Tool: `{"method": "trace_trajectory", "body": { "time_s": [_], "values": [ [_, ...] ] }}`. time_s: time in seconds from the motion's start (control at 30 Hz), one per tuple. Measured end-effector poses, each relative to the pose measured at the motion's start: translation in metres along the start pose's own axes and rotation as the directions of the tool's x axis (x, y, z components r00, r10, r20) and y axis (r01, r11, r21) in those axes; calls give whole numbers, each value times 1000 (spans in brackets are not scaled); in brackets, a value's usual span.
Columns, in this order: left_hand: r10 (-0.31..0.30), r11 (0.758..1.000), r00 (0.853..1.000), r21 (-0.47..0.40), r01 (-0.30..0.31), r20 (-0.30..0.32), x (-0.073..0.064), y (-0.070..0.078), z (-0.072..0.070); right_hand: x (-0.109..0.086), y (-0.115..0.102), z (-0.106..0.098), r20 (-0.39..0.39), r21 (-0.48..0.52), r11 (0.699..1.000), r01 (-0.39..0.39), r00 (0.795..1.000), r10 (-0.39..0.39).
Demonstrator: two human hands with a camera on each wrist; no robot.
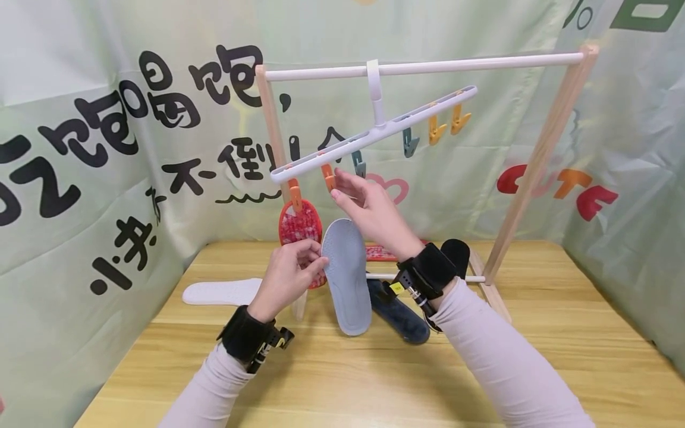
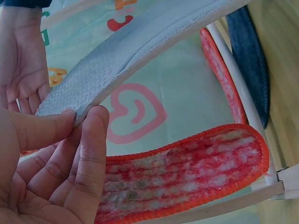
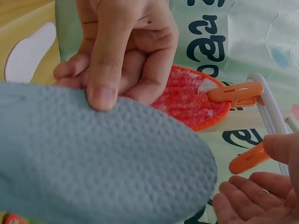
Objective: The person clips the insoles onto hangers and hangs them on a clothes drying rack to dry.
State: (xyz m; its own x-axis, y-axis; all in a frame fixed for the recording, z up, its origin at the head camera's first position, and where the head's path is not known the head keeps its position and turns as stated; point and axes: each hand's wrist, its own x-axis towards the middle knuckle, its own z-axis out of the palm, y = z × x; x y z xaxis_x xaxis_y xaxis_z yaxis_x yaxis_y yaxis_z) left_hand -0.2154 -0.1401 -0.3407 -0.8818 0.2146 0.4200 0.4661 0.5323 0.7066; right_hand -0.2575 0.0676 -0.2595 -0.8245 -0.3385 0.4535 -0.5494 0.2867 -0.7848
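Observation:
My left hand pinches a grey insole by its edge between thumb and fingers, holding it upright above the table. In the left wrist view, the grey insole shows its thin side. My right hand is raised to an orange clip under the white hanger, thumb and fingers spread around its lower end. In the right wrist view, the fingers sit just below the orange clip. Beside it, another orange clip holds a red fuzzy insole hanging down.
The hanger tilts, hooked on the white bar of a wooden rack. Green-grey clips and yellow clips hang farther right. On the table lie a white insole, a dark blue insole and another red one.

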Motion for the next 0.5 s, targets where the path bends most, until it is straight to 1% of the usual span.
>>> {"method": "trace_trajectory", "body": {
  "time_s": [0.17,0.3,0.5],
  "values": [
    [3,1000,1000,-8,-3,1,2,1,0,7,-5,4,-23,52,999,8,1000,-7],
    [19,1000,1000,4,-19,-6,4,1,-1,10,-8,6,-52,61,998,22,998,-19],
    [41,999,999,-12,-41,-9,6,1,-3,13,-12,6,-69,92,996,4,998,3]
  ]
}}
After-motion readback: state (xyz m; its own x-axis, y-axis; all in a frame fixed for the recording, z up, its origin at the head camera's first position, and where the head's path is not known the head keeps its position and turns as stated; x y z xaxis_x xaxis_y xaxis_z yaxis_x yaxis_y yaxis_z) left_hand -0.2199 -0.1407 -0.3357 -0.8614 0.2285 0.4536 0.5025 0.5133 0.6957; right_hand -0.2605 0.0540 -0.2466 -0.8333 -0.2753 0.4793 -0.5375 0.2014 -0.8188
